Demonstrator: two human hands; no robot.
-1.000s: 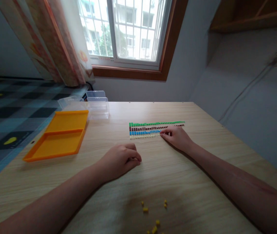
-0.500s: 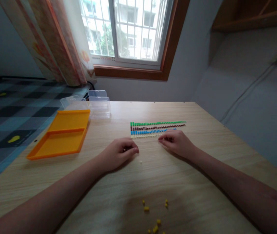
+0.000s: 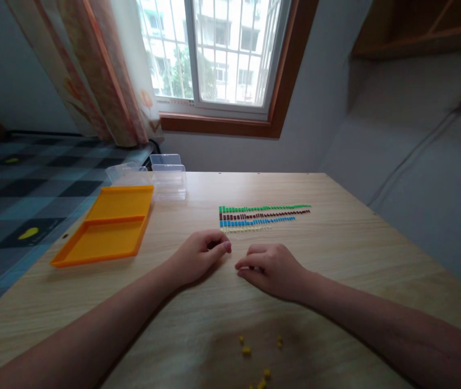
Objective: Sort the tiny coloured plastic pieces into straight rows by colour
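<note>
My right hand (image 3: pixel 268 267) rests on the table in front of the rows, thumb and fingertips drawn together where a loose small cream block lay; the fingertips cover it. My left hand (image 3: pixel 206 251) lies beside it, curled, thumb against the fingers; whatever they hold, if anything, is hidden. Just beyond both hands, small blocks lie in lines: a green row (image 3: pixel 254 208) farthest back, then a dark red row (image 3: pixel 254 215), a blue row (image 3: pixel 254 221) and a shorter cream row (image 3: pixel 250 229), whose left end is close to my left fingers.
Several yellow blocks (image 3: pixel 246 351) are scattered at the table's near side. An orange tray (image 3: pixel 112 219) with two compartments sits at the left, and clear plastic boxes (image 3: pixel 168 181) stand behind it. Beyond the table's left edge is a bed (image 3: pixel 44 189); a wall and window border the far side.
My right hand has left the right end of the cream row and come nearer and leftward to the loose cream block. The left hand has stayed in place. The view has shifted slightly.
</note>
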